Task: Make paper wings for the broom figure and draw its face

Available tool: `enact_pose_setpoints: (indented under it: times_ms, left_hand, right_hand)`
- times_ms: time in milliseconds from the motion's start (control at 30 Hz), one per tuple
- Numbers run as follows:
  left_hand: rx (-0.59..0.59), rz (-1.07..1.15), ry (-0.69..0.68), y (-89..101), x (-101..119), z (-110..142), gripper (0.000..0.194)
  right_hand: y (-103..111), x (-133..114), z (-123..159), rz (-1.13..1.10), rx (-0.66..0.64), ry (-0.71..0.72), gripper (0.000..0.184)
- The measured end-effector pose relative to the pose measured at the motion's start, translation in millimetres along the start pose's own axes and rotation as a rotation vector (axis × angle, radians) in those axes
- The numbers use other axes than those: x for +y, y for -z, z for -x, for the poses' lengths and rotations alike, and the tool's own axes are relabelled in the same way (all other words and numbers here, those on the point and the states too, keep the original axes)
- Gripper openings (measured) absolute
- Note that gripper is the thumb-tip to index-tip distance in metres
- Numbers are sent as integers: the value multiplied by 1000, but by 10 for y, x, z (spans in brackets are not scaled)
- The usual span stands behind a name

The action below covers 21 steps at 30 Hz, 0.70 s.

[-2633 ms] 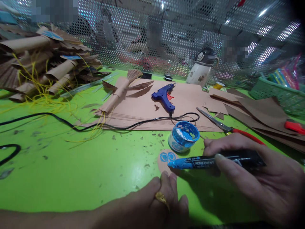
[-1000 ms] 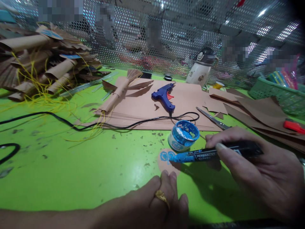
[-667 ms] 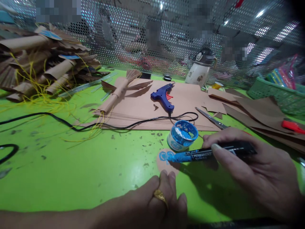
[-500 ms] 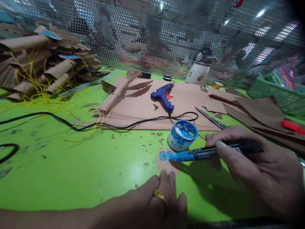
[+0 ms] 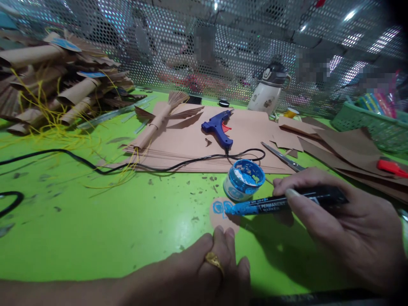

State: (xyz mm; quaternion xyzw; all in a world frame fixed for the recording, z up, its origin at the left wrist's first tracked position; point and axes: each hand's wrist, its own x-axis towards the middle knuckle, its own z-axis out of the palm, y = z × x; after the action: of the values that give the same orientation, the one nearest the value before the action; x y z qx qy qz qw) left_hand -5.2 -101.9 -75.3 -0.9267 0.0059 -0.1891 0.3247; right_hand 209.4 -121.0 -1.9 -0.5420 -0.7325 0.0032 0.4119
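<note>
A small round brown paper disc (image 5: pixel 218 225) lies flat on the green table, with blue looped marks on its upper half. My left hand (image 5: pixel 210 263), wearing a gold ring, presses its bunched fingertips on the disc's near edge. Between thumb and fingers, my right hand (image 5: pixel 344 229) grips a black permanent marker (image 5: pixel 276 206). The marker's blue-smeared tip touches the right-hand blue loop. Just behind the disc stands an open jar of blue paint (image 5: pixel 244 180), its rim and inside coated with paint.
Behind the jar, a blue glue gun (image 5: pixel 218 129) and a paper bird (image 5: pixel 159 121) lie on stacked brown sheets (image 5: pixel 248 123). Scissors (image 5: pixel 282 156) rest at their right edge. A black cord (image 5: pixel 172 169) crosses the table. Paper birds pile up left (image 5: pixel 63 85); a green basket (image 5: pixel 363 123) stands right.
Almost nothing differs. The marker and my right hand have shifted very slightly to the left; my left hand stays on the disc.
</note>
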Motion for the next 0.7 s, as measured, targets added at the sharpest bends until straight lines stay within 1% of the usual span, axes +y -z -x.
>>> enact_pose_setpoints:
  times_ms: [100, 233, 367, 467, 567, 700]
  left_hand:
    - [-7, -8, 5, 16, -13, 5, 34]
    - [-46, -6, -50, 39, -38, 6, 39]
    - [-25, 9, -16, 33, -32, 8, 39]
    - [-17, 3, -20, 18, -17, 13, 38]
    - [-8, -15, -16, 11, -6, 18, 36]
    - [-26, -3, -14, 22, -10, 15, 36]
  right_hand:
    - [7, -14, -18, 13, 2, 25, 9]
    - [15, -18, -30, 15, -14, 26, 10]
    - [12, -15, -29, 6, -20, 21, 11]
    - [9, -10, -14, 25, -18, 21, 11]
    - [11, 16, 28, 22, -32, -16, 11]
    - [23, 59, 99, -49, -36, -94, 10]
